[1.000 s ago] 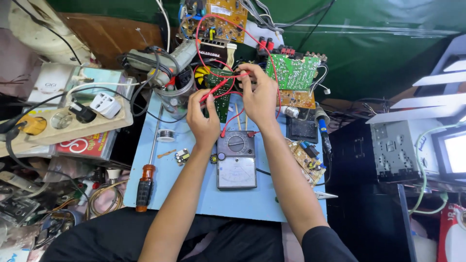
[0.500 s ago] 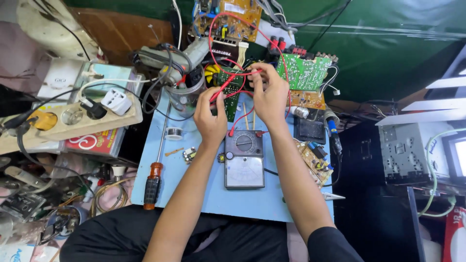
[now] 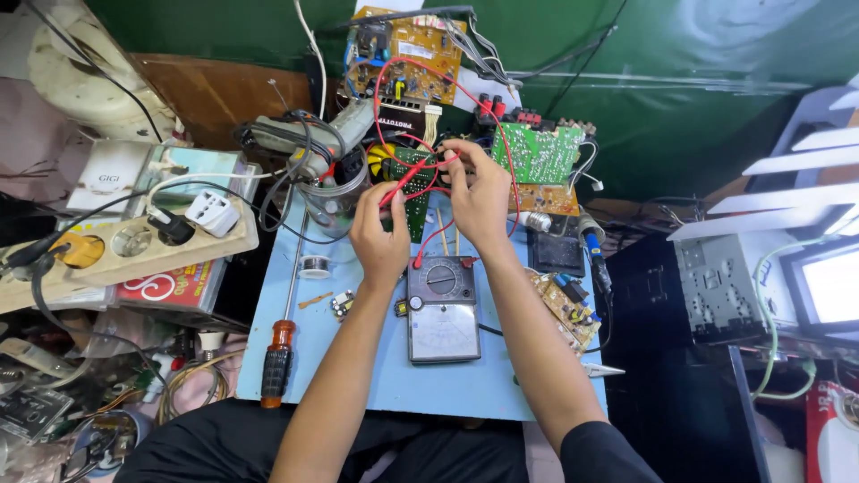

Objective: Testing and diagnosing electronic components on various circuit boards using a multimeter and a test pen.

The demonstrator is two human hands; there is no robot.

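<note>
Right now, a red probe (image 3: 400, 186) is being gripped in the closed fingers of the left hand (image 3: 379, 234), its tip being pressed toward the dark green circuit board (image 3: 413, 192) at the far edge of the blue work board (image 3: 376, 376). A loop of red wire (image 3: 429, 165) is being pinched between the fingertips of the right hand (image 3: 476, 192), which is being held just above the same circuit board, close beside the left hand. Whether a second probe is hidden inside the right hand cannot be told.

Between the two forearms, a grey meter (image 3: 441, 309) with a round dial and a pale scale window is lying flat on the blue work board, and red leads are being run from its top edge up to the hands. A bright green circuit board (image 3: 537, 154) is being propped just to the right of the right hand, and a brown circuit board (image 3: 412, 55) is being leaned against the green backdrop further back.

On the left part of the work board, a screwdriver (image 3: 279, 351) with an orange and black handle is lying lengthwise, near a small spool of solder (image 3: 313, 266). Further left, a cream power strip (image 3: 134, 243) with a white plug in it is resting on a cluttered pile. A small brown board (image 3: 565, 309) is lying at the right edge of the work board.
</note>
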